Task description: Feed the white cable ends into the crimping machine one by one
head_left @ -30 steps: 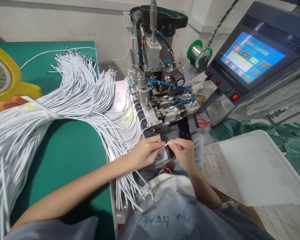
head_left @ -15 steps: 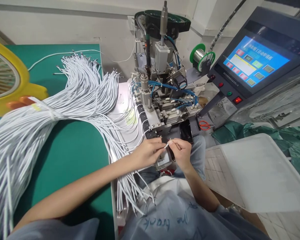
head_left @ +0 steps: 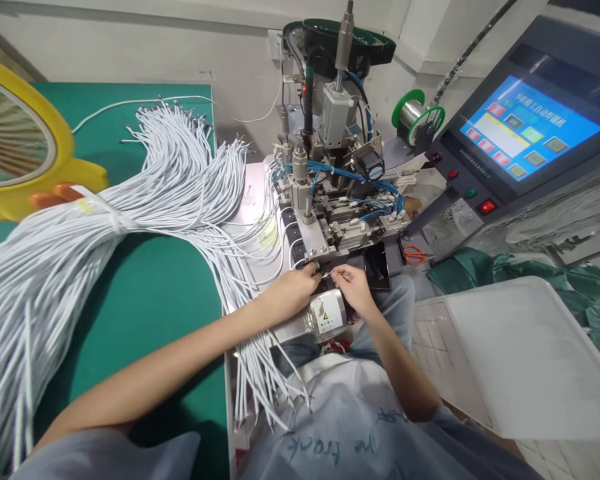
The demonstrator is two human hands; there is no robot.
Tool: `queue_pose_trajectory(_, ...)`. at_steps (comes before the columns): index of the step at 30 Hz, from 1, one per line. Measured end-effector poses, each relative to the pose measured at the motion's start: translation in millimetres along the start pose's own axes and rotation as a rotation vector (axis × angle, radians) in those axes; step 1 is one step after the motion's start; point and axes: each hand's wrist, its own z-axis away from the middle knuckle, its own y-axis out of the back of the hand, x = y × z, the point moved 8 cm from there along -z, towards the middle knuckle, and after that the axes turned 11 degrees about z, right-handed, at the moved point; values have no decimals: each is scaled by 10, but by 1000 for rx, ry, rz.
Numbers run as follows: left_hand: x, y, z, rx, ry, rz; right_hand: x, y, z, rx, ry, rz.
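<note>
At the front edge of the soldering machine [head_left: 325, 220], my left hand [head_left: 297, 287] is closed on a white cable [head_left: 326, 274] whose end points right. My right hand [head_left: 353, 285] pinches the tip of that same cable between thumb and fingers. Details of the tip are too small to make out. Just below both hands is a silvery box with a white label [head_left: 330, 319]. Several white cables run from the large bundle [head_left: 180, 220] into the row of black holders [head_left: 293, 230] along the machine's left side.
A green mat [head_left: 170, 320] lies under the bundle, with a yellow fan [head_left: 65, 173] at left. On the right stand a lit control screen [head_left: 530, 133], a wire spool [head_left: 413, 113], orange-handled scissors [head_left: 414, 255], a dark phone [head_left: 377, 267] and a white plastic tray [head_left: 520, 347].
Both hands have moved forward with the cable, from above the labelled box to the machine's front edge. The labelled box now shows more fully. The whole view has shifted slightly.
</note>
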Motion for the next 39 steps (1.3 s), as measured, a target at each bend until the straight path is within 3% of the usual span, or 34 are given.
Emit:
queue_pose_trajectory(6,11,24,14,56,-77,-43,1,-58,-18,-46,-8,2)
queue_pose_trajectory(15,137,30,5,24,-157,-221,43,-87,-25,-84,-35,6)
queue_pose_trajectory(20,117,33,12,42,-156,-198,77,-81,-27,-59,-59,-8)
queue_pose_trajectory(28,111,36,15,59,-169,-162,76,-96,-62,-118,-98,2)
queue_pose_trajectory(36,110,6,16,80,-192,-155,-83,-58,-81,-41,62,163)
queue_pose_trajectory(39,109,3,15,88,-193,-137,-17,-69,-85,-43,-22,106)
